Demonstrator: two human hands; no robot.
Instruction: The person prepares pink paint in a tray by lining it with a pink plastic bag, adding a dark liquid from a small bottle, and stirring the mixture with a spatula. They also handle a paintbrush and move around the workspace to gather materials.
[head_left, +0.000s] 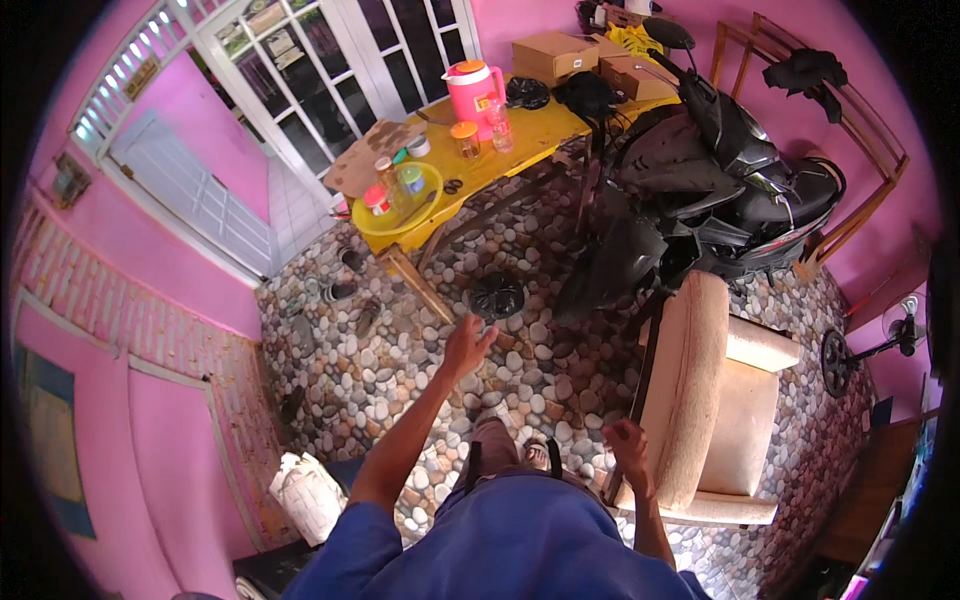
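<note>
Reaching out, left hand (467, 347) spread and empty; right hand (628, 443) loosely curled, empty

Three cardboard boxes (553, 55), one pink jug (473, 90), one scooter (715, 170), one armchair (715, 400)

table (540, 145) ahead | jug (474, 90) on it | scooter (715, 170) right of table | armchair (715, 400) nearer, right
</note>
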